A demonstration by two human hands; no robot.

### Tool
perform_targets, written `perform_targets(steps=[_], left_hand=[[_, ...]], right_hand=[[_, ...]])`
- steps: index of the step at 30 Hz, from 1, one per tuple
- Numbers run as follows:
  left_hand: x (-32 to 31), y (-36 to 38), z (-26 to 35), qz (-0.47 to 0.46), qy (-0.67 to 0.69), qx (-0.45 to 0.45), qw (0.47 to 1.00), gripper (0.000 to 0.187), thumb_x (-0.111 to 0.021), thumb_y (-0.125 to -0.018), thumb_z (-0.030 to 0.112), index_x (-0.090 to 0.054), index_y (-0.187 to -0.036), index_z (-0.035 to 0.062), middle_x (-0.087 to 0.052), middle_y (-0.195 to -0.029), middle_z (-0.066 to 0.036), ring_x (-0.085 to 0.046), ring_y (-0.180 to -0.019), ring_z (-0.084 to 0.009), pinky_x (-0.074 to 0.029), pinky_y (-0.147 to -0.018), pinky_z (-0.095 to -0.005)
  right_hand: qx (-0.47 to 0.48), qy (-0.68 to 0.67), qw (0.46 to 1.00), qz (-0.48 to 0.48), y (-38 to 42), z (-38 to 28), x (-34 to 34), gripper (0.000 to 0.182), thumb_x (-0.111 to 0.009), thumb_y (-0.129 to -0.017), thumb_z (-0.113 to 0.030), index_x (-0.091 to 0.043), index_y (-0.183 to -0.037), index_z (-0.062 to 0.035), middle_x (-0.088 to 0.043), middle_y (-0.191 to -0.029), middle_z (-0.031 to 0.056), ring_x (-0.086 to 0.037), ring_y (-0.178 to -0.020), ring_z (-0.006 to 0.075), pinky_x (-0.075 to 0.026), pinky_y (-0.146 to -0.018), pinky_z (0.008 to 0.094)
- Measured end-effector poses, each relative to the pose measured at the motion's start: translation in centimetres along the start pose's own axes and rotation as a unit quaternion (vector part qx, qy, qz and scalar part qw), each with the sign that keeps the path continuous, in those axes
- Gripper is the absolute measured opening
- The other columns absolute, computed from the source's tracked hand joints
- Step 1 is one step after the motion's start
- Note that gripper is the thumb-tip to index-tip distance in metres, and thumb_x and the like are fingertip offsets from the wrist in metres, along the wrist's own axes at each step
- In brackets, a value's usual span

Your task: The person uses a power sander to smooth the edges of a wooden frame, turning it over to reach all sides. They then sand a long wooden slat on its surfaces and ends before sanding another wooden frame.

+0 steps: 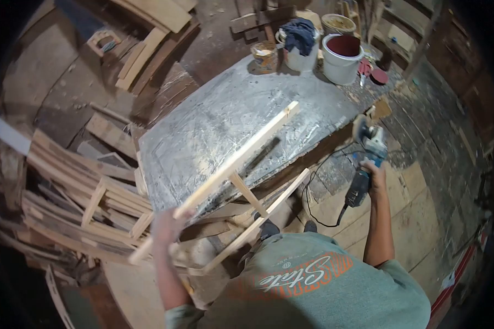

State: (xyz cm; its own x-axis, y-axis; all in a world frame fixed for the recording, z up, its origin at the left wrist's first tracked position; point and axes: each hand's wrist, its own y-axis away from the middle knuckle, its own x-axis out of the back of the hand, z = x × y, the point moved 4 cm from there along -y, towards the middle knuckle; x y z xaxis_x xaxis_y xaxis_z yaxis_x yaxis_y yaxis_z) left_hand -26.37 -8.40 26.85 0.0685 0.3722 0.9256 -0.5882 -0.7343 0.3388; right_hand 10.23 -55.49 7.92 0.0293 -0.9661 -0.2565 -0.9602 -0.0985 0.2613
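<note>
Left hand (167, 223) is clamped around one long rail of a pale wooden frame (241, 156), fingers wrapped tight near its lower end, so the frame tilts up and away over the near edge of the grey, scuffed surface (214, 118). Its second rail runs parallel below, joined by a short crosspiece. Right hand (374, 171) is closed on the dark body of an angle grinder (366, 159), held off the right edge of the surface, its black cord looping down toward the floor. At the far end of the surface stand a white bucket (341, 59) with a dark red inside and a container draped with a blue cloth (298, 34). Stacked wooden slats (77, 197) lie to the left.
</note>
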Motion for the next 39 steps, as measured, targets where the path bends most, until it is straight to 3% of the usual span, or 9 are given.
perform_targets(steps=[4, 11, 14, 20, 24, 26, 32, 35, 39], left_hand=[[11.4, 3.9, 1.6, 0.065, 0.015, 0.028, 0.997, 0.053, -0.07, -0.078, 0.057, -0.076, -0.102, 0.0096, -0.07, -0.077, -0.016, -0.069, -0.077, -0.0335, -0.049, -0.074, -0.0426], [19.3, 6.9, 5.4, 0.141, -0.014, -0.164, 0.976, 0.049, -0.076, -0.076, 0.049, -0.074, -0.089, 0.0017, -0.062, -0.064, -0.014, -0.062, -0.061, -0.0278, -0.047, -0.064, -0.0393], [21.1, 6.3, 5.5, 0.173, 0.073, -0.164, 0.968, 0.053, -0.074, -0.078, 0.052, -0.074, -0.088, -0.0005, -0.064, -0.065, -0.009, -0.063, -0.064, -0.0196, -0.049, -0.065, -0.0346], [17.9, 1.3, 5.9, 0.248, 0.019, -0.052, 0.967, 0.075, -0.056, -0.084, 0.074, -0.074, -0.09, 0.0016, -0.068, -0.072, -0.011, -0.067, -0.072, -0.0216, -0.051, -0.069, -0.0385], [12.1, -3.5, 7.3, 0.225, 0.015, -0.029, 0.974, 0.078, -0.048, -0.083, 0.08, -0.074, -0.102, 0.0086, -0.07, -0.079, -0.011, -0.069, -0.076, -0.0218, -0.054, -0.075, -0.0415], [8.4, -6.5, 7.2, 0.261, 0.017, -0.102, 0.96, 0.073, -0.049, -0.086, 0.076, -0.071, -0.107, 0.0098, -0.072, -0.088, -0.014, -0.07, -0.086, -0.0272, -0.054, -0.08, -0.0444], [6.2, -8.3, 6.6, 0.325, -0.019, -0.107, 0.939, 0.068, -0.057, -0.086, 0.067, -0.065, -0.119, 0.0088, -0.07, -0.106, -0.018, -0.065, -0.102, -0.0378, -0.052, -0.086, -0.0482], [6.8, -4.5, 4.4, 0.303, -0.076, -0.041, 0.949, 0.067, -0.06, -0.084, 0.066, -0.066, -0.117, 0.0079, -0.068, -0.111, -0.016, -0.063, -0.108, -0.0353, -0.049, -0.092, -0.0467], [5.8, 2.0, -2.5, 0.456, -0.025, -0.018, 0.89, 0.055, -0.078, -0.081, 0.043, -0.061, -0.118, 0.0062, -0.063, -0.112, -0.016, -0.056, -0.113, -0.0352, -0.043, -0.1, -0.0458]], right_hand=[[0.016, -0.001, 1.0, 0.008, 0.7, -2.1, 0.7, 0.035, -0.071, -0.074, -0.004, -0.056, -0.105, -0.0054, -0.061, -0.083, 0.0033, -0.063, -0.071, 0.0171, -0.052, -0.066, 0.0313], [0.022, 0.031, 0.999, -0.009, 3.2, -2.0, 0.8, 0.035, -0.072, -0.071, -0.004, -0.058, -0.103, -0.0049, -0.062, -0.085, 0.004, -0.063, -0.073, 0.0182, -0.052, -0.067, 0.0322], [0.03, 0.045, 0.998, -0.009, 3.5, -0.8, 1.5, 0.036, -0.071, -0.072, -0.004, -0.056, -0.104, -0.0049, -0.061, -0.083, 0.0055, -0.063, -0.069, 0.0188, -0.053, -0.064, 0.0313], [-0.003, 0.05, 0.998, -0.047, 3.7, 0.7, 3.5, 0.048, -0.07, -0.072, -0.001, -0.051, -0.116, -0.004, -0.059, -0.092, 0.0069, -0.063, -0.075, 0.0206, -0.055, -0.067, 0.034], [0.008, 0.04, 0.998, -0.049, 4.7, 0.6, 3.4, 0.029, -0.071, -0.073, -0.003, -0.057, -0.099, -0.0037, -0.063, -0.081, 0.0064, -0.065, -0.066, 0.02, -0.055, -0.061, 0.0325], [0.008, 0.036, 0.998, -0.05, 5.4, 0.1, 3.2, 0.032, -0.07, -0.073, -0.002, -0.056, -0.102, -0.0043, -0.063, -0.082, 0.0065, -0.065, -0.066, 0.0202, -0.055, -0.062, 0.0329], [-0.023, 0.046, 0.995, -0.083, 5.8, 1.1, 4.4, 0.043, -0.069, -0.071, 0.001, -0.052, -0.111, -0.004, -0.061, -0.084, 0.0074, -0.064, -0.067, 0.0215, -0.056, -0.062, 0.0345], [-0.025, 0.059, 0.994, -0.092, 5.8, 1.3, 4.7, 0.048, -0.068, -0.07, 0.001, -0.05, -0.114, -0.003, -0.061, -0.085, 0.0086, -0.065, -0.067, 0.0222, -0.056, -0.063, 0.0349], [-0.04, 0.081, 0.99, -0.105, 5.5, 2.4, 5.3, 0.049, -0.068, -0.071, 0.0, -0.05, -0.116, -0.0027, -0.061, -0.085, 0.0087, -0.065, -0.067, 0.0224, -0.056, -0.063, 0.0356]])
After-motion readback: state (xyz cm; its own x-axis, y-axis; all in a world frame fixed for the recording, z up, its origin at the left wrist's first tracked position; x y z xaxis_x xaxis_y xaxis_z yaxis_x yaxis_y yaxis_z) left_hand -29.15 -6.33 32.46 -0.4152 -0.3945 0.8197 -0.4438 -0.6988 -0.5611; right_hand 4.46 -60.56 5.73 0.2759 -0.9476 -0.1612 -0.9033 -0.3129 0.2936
